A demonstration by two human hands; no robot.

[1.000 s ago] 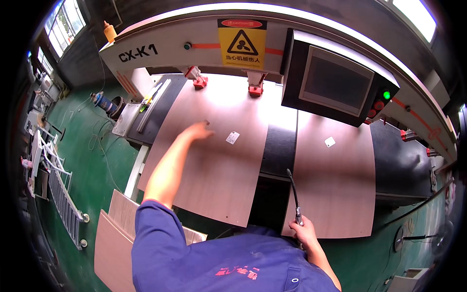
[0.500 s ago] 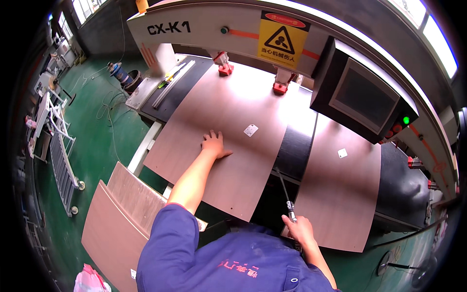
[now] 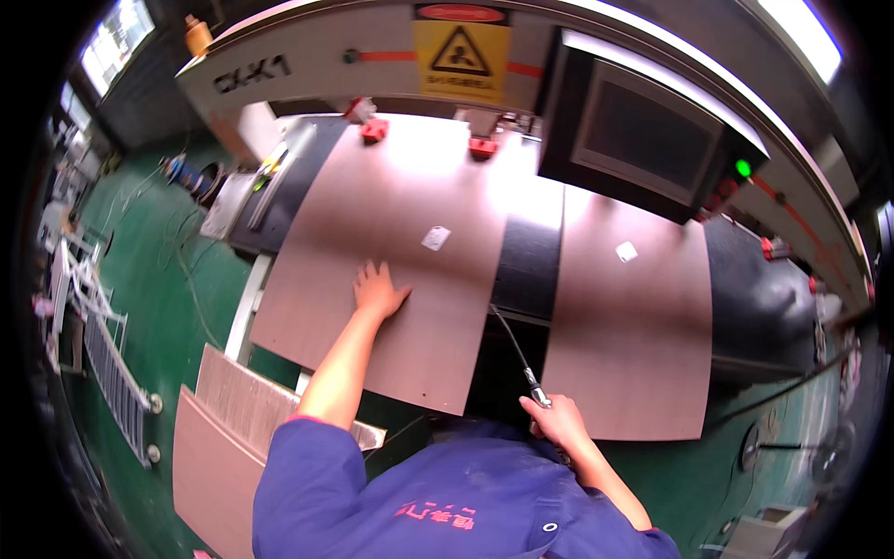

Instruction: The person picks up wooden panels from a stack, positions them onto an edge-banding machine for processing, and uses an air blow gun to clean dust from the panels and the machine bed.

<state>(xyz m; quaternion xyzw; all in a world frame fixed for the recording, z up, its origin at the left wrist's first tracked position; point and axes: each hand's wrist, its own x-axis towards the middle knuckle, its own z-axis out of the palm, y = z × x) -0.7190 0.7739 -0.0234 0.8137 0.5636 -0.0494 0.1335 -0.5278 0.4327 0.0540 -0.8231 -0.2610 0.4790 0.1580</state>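
My left hand (image 3: 378,294) lies flat with fingers spread on a brown wood-grain panel (image 3: 410,340). The panel rests on the black machine bed and carries a small white label (image 3: 435,238). In my right hand (image 3: 562,421) is an air blow gun (image 3: 533,380) with a long thin nozzle, its handle mostly hidden by my fingers. The nozzle tip points up and left, close to the panel's right edge; whether it touches cannot be made out. A second brown panel (image 3: 629,345), also labelled, lies to the right across a gap.
Over the panels spans a machine beam (image 3: 372,79) with red clamps (image 3: 374,130) and a control screen (image 3: 643,140). More panels (image 3: 219,466) lean at the lower left. A wheeled rack (image 3: 116,382) stands on the green floor (image 3: 158,307) at left.
The view has shifted, so panels and machine sit further left and higher. The blow gun's nozzle tip has come nearer the left panel's edge. My left hand stays flat on that panel.
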